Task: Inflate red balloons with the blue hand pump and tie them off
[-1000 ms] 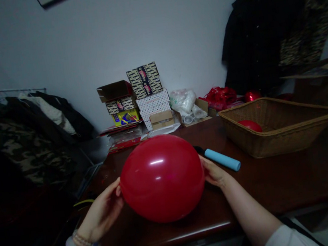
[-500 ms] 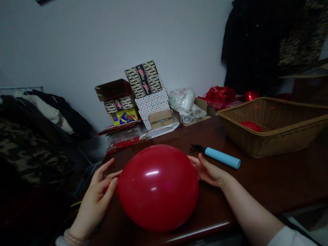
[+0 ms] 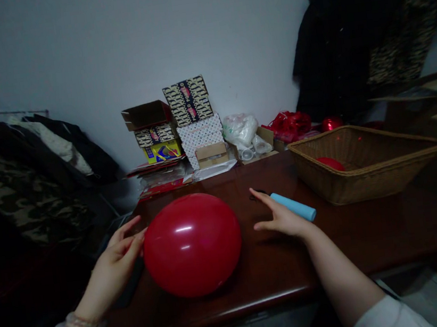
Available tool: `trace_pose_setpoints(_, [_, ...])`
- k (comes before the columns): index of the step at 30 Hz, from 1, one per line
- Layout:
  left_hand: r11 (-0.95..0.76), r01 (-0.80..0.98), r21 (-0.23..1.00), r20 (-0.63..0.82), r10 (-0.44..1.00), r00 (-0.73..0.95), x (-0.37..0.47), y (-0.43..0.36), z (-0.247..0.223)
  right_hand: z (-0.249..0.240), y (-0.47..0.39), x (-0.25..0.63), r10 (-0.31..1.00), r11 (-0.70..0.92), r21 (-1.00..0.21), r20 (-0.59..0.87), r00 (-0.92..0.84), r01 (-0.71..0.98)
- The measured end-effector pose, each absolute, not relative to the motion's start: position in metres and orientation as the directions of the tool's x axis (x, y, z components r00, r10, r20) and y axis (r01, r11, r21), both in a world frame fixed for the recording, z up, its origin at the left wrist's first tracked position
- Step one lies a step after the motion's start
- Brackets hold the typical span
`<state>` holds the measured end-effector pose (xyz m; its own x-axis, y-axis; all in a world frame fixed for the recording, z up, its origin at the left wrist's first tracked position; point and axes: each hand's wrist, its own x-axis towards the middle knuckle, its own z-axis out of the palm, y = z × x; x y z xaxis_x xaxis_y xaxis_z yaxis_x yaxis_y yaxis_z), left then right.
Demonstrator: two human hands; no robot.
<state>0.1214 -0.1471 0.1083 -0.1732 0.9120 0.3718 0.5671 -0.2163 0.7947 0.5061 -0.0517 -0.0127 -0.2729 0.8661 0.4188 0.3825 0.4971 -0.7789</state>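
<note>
A big inflated red balloon (image 3: 192,247) is over the dark wooden table. My left hand (image 3: 116,260) pinches its left end between thumb and fingers; the neck itself is hidden by the fingertips. Off the balloon's right side, with a gap between, my right hand (image 3: 280,217) has thumb and fingers spread and holds nothing. Just behind that hand lies a light blue hand pump (image 3: 299,206), its dark end partly covered by my fingers.
A wicker basket (image 3: 381,179) with a red balloon (image 3: 330,164) in it stands on the right. Against the wall are stacked boxes (image 3: 200,133), plastic bags (image 3: 240,131) and shiny red wrapping (image 3: 289,124). Clothes (image 3: 67,151) hang at the left.
My right hand has let go of the balloon's right side and opened near the pump. The balloon has shifted left with my left hand.
</note>
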Motion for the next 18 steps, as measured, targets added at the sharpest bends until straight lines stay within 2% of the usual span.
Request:
trace_pose_setpoints(3, [-0.294,0.779,0.554,0.475,0.88,-0.006,0.123,-0.148,0.107,-0.025,-0.035,0.532,0.936,0.334,-0.767,0.341,-0.093,0.547])
trace_pose_setpoints(5, [-0.36,0.855,0.373,0.514,0.848,0.132,0.13,-0.151,0.11,-0.034,-0.027,0.544,0.965,0.207,-0.732,0.261,-0.014,0.649])
trace_pose_setpoints(10, [-0.48,0.873,0.08,0.56,0.747,0.359,0.159,-0.158,0.118,-0.056,-0.027,0.546,0.999,0.033,-0.589,0.053,-0.002,0.808])
trace_pose_setpoints(14, [-0.558,0.826,-0.081,0.562,0.659,0.5,0.176,-0.158,0.12,-0.068,-0.031,0.532,0.998,0.045,-0.49,-0.02,-0.063,0.87])
trace_pose_setpoints(18, [-0.579,0.809,-0.099,0.544,0.649,0.531,0.183,-0.16,0.121,-0.073,-0.031,0.519,0.996,0.075,-0.422,-0.008,-0.086,0.904])
